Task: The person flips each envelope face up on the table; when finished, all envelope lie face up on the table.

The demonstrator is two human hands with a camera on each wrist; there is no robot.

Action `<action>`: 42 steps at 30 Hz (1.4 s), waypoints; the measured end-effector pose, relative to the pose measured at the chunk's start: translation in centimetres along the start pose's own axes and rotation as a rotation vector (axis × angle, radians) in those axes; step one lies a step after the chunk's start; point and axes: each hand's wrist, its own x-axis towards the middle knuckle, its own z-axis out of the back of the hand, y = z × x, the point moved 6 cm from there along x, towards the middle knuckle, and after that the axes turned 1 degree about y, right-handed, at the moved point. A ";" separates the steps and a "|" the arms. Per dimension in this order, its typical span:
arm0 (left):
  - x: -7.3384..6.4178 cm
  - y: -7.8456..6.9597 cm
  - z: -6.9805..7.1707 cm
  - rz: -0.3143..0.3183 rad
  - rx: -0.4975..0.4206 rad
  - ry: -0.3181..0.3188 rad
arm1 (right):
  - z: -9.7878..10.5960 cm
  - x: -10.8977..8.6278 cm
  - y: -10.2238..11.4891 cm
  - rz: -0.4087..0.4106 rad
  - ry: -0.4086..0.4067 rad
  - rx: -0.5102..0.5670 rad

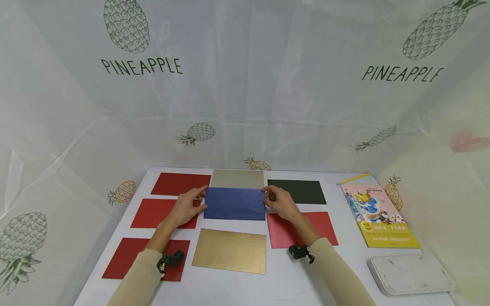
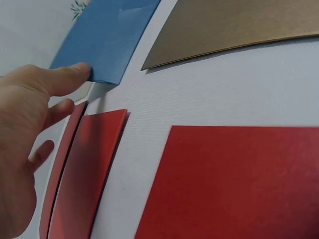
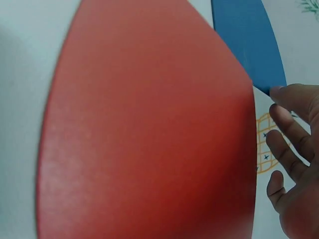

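At mid-frame, we find the blue paper (image 1: 235, 205), its ends held by the left grip (image 1: 186, 207) and right grip (image 1: 282, 203); uneven release could skew it across the grey paper (image 1: 238, 178) above.

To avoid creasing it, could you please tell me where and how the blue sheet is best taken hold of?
I'd take the blue sheet by its short edges, one hand from each side, where the left hand and right hand are: it looks thin, flat and longer sideways.

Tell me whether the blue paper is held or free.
Held: left hand and right hand grip the blue paper by opposite short edges.
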 end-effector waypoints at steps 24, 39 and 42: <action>-0.5 -0.1 -0.6 0.009 0.219 0.174 | -1.4 0.1 -0.6 0.023 0.056 -0.155; -0.6 -0.4 -0.5 0.001 0.236 0.200 | -1.5 0.0 -0.4 0.076 0.043 -0.276; -0.6 -0.3 -0.5 0.000 0.232 0.198 | -1.5 0.1 -0.5 0.078 0.041 -0.286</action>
